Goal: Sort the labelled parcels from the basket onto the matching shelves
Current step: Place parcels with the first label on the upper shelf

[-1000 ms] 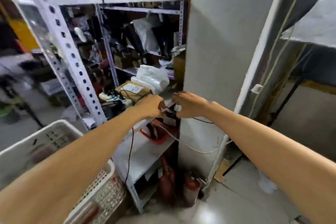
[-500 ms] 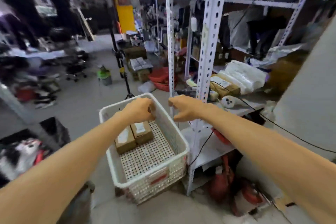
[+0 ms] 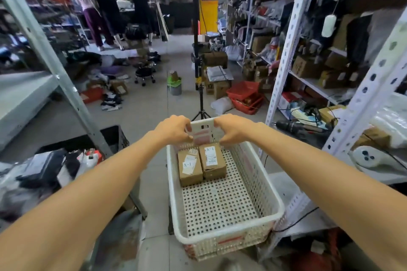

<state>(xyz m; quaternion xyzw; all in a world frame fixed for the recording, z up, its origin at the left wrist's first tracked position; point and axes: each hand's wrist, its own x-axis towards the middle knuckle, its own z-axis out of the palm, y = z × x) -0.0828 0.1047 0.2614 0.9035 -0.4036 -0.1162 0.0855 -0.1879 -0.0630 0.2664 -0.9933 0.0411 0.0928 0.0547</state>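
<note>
A white perforated basket (image 3: pixel 279 207) stands in front of me in the aisle. Two brown cardboard parcels lie side by side at its far end. The left parcel (image 3: pixel 190 166) and the right parcel (image 3: pixel 212 159) each carry a white label marked A-1. My left hand (image 3: pixel 174 130) and my right hand (image 3: pixel 233 128) hover at the basket's far rim, fingers curled and knuckles facing each other. Whether they grip the rim is unclear. White metal shelves (image 3: pixel 308 81) with boxes rise on my right.
A grey shelf post (image 3: pixel 66 86) slants on the left above a black crate (image 3: pixel 114 138) and bags. Ahead stand a tripod (image 3: pixel 199 86), red baskets (image 3: pixel 245 94) and a rolling stool (image 3: pixel 145 73). People (image 3: pixel 103 6) stand at the back. A drill (image 3: pixel 293 126) lies on the right shelf.
The view has swung left, from the low shelf by the wall to the aisle. Both hands left the shelf and now sit over the basket's far rim.
</note>
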